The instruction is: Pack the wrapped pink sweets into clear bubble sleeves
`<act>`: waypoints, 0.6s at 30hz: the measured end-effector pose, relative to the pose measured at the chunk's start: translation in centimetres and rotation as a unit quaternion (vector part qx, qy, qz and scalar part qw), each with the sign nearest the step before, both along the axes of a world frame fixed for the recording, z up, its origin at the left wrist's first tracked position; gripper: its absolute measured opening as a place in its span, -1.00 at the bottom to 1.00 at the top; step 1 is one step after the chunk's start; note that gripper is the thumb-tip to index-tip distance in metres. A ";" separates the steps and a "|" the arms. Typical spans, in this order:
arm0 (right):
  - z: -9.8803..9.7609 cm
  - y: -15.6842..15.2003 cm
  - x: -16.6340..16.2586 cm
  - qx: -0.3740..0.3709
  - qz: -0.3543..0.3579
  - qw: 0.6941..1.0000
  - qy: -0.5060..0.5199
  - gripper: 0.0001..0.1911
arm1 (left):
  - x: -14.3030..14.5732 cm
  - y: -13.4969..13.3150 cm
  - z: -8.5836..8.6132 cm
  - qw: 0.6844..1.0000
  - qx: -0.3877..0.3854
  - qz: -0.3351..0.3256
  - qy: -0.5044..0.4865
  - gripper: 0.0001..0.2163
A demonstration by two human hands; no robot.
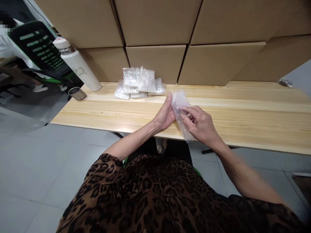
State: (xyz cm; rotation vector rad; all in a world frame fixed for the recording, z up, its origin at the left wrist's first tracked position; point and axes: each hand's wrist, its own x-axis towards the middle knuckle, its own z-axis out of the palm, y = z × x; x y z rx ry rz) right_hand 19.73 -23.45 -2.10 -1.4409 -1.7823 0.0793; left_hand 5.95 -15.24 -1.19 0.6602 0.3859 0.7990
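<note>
Clear, crinkled plastic forms the long, flat bag (181, 98), slanting at the middle of the tabletop (255, 116) with its lower end at the front edge. The left hand (166, 115) holds its upper part, thumb up along the side, fingers partly hidden behind. The right hand (200, 124) touches the bag with fingers curled, thumb slightly apart; whether they pinch it I cannot tell. Shiny packets (139, 82) are heaped near the back edge, before cardboard boxes (155, 61). A steel cup (77, 94) and white flask (82, 69) stand by the left edge; striped wood stretches rightward, leaving room.
</note>
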 end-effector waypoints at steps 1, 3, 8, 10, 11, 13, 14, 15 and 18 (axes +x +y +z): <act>0.0 -0.1 -0.1 0.002 0.008 1.000 -0.008 -0.70 | -0.2 -0.1 0.0 1.000 0.013 0.009 0.005 -0.70; 0.1 -0.6 -0.2 -0.004 0.042 0.999 -0.014 -0.64 | -0.3 -0.1 -0.3 0.998 0.014 0.047 0.038 -0.79; 0.5 -1.9 0.2 -0.071 0.091 0.991 0.065 -0.58 | -0.3 1.1 0.0 0.989 -0.026 0.130 0.071 -0.84; 0.4 -2.2 0.5 -0.154 0.085 0.971 0.160 -0.51 | -0.6 1.6 0.7 0.988 0.000 0.145 0.055 -0.87; 0.3 -2.3 0.6 -0.204 0.085 0.948 0.227 -0.47 | -0.8 1.8 1.1 0.987 0.019 0.149 0.051 -0.89; 0.2 -2.3 0.5 -0.283 0.089 0.878 0.375 -0.40 | -1.2 1.8 1.7 0.985 0.068 0.151 0.047 -0.91; 0.2 -2.1 0.4 -0.305 0.092 0.840 0.440 -0.35 | -1.4 1.7 1.9 0.983 0.099 0.145 0.048 -0.91; 0.4 -1.9 0.2 -0.316 0.097 0.806 0.491 -0.30 | -1.5 1.4 2.0 0.980 0.134 0.135 0.051 -0.89; 1.1 -1.0 -0.2 -0.331 0.128 0.751 0.557 -0.15 | -2.1 0.3 2.0 0.963 0.240 0.093 0.073 -0.75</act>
